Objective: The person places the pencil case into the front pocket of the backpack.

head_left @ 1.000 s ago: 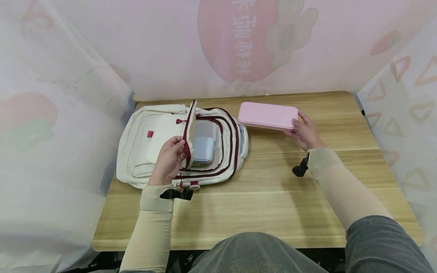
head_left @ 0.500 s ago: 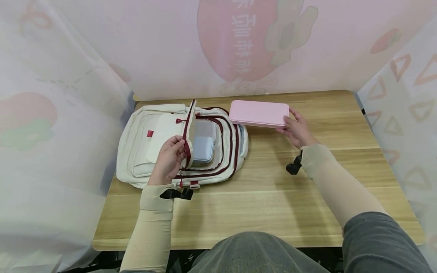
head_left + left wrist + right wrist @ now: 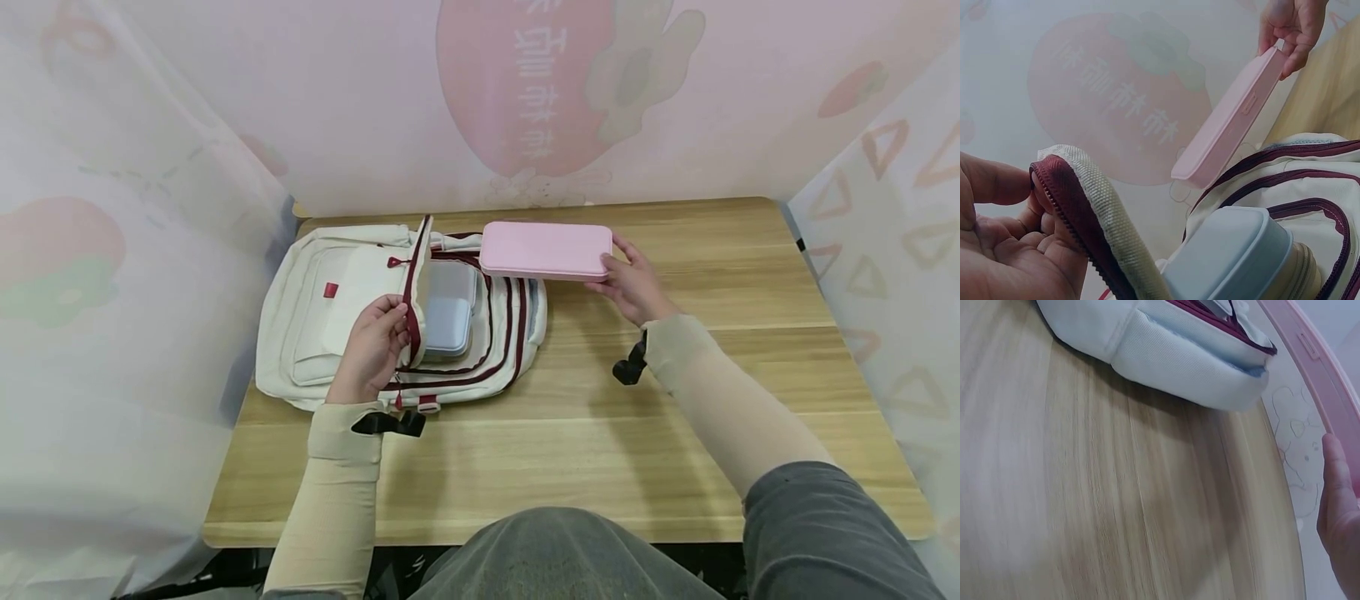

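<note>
A cream backpack (image 3: 315, 325) with dark red zipper trim lies flat on the table, its front pocket unzipped. My left hand (image 3: 371, 346) pinches the zippered edge of the pocket flap (image 3: 1094, 219) between thumb and fingers and lifts it upright. Inside the pocket sit a light blue case (image 3: 447, 325) and a paler case (image 3: 453, 279) beyond it. My right hand (image 3: 633, 279) grips the right end of a pink pencil case (image 3: 546, 250), raised above the table. In the head view the case's left end overlaps the backpack's far right part; the left wrist view shows it tilted.
The wooden table (image 3: 585, 467) stretches right and in front of the backpack. A printed curtain (image 3: 360, 108) closes the back, with side curtains at left and right. A blue-lined side pocket (image 3: 1191, 356) of the backpack faces right.
My right hand has carried the pink pencil case leftward, so it now overlaps the backpack in the head view. The left hand keeps holding the flap in the same place.
</note>
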Demonstrator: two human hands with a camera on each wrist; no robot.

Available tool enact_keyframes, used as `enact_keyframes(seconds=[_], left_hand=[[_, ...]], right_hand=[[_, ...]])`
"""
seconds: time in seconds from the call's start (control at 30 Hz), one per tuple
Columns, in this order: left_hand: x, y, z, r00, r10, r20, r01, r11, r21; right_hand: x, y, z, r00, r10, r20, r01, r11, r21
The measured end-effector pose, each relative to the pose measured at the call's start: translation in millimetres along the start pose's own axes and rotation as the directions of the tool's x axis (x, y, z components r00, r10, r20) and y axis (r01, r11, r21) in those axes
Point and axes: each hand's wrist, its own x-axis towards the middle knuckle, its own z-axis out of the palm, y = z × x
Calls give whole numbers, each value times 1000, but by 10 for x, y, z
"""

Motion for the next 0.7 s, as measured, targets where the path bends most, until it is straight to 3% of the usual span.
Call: enact_keyframes(seconds=[0.7], left_hand=[[-26, 19, 53, 1000, -6, -10, 6, 1000, -15]], right_hand=[[59, 193, 332, 999, 10, 36, -8, 999, -53]])
